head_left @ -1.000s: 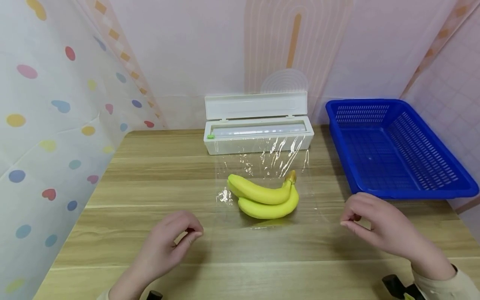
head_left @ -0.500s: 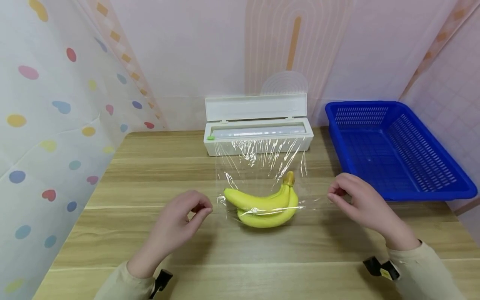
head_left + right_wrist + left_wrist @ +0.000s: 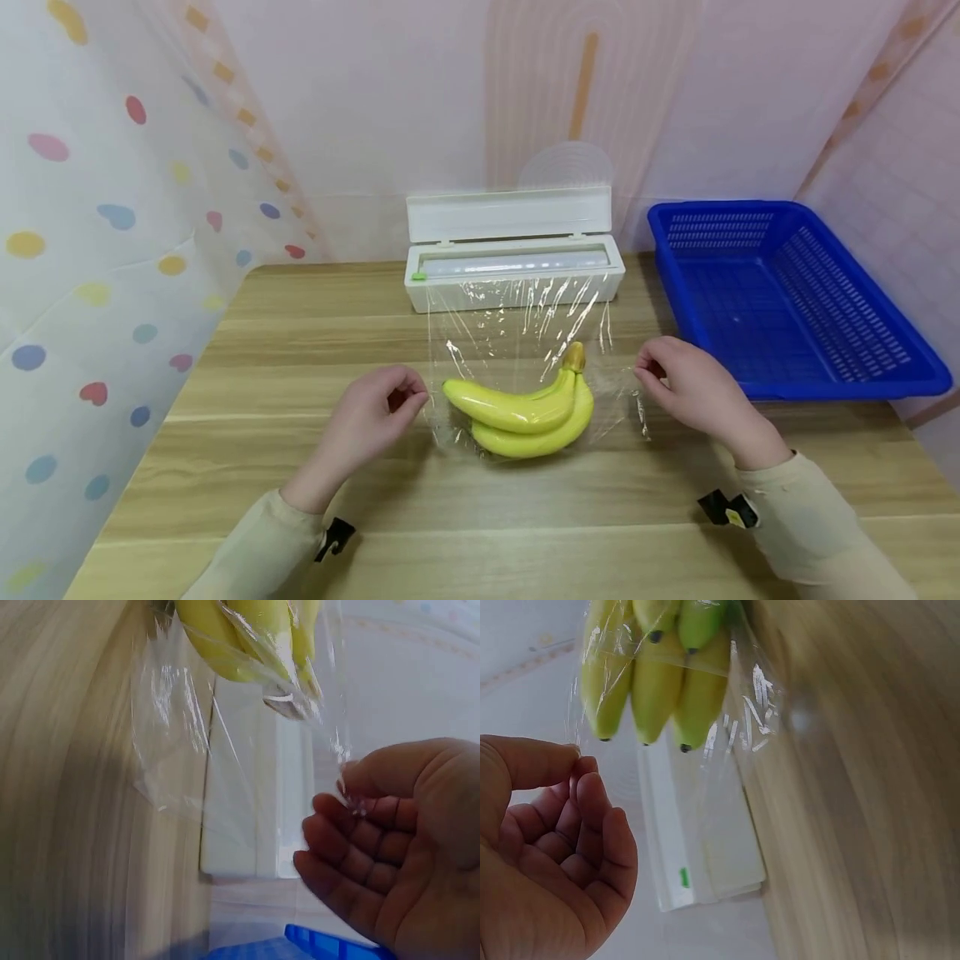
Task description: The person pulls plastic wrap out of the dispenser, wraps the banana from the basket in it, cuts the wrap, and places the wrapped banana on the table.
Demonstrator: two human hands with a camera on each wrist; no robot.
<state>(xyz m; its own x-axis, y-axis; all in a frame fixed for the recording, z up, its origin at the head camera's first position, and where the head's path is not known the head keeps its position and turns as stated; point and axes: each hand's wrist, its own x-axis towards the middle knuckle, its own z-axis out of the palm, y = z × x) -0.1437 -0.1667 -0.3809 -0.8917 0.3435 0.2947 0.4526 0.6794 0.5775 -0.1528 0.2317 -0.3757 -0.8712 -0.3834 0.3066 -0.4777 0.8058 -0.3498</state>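
Note:
Clear plastic wrap (image 3: 491, 337) stretches from the white wrap dispenser (image 3: 510, 217) down over a bunch of yellow bananas (image 3: 525, 412). At its left corner, my left hand (image 3: 375, 408) pinches the film between thumb and index finger. On the other side, my right hand (image 3: 690, 383) pinches the right corner, and the right wrist view shows the wrap (image 3: 349, 795) bunched at those fingertips. In the left wrist view the bananas (image 3: 656, 690) show green and dark tips under the shiny film. The dispenser's lid stands raised, with a roll inside.
A blue plastic basket (image 3: 757, 325) stands at the right of the wooden table (image 3: 300, 333), close behind my right hand. Patterned cloth (image 3: 337, 125) hangs behind the dispenser and along the left side.
Both hands have moved inward and away from me, carrying the film's near edge over the bananas. The bananas have tilted slightly beneath it. The dispenser and basket stay put.

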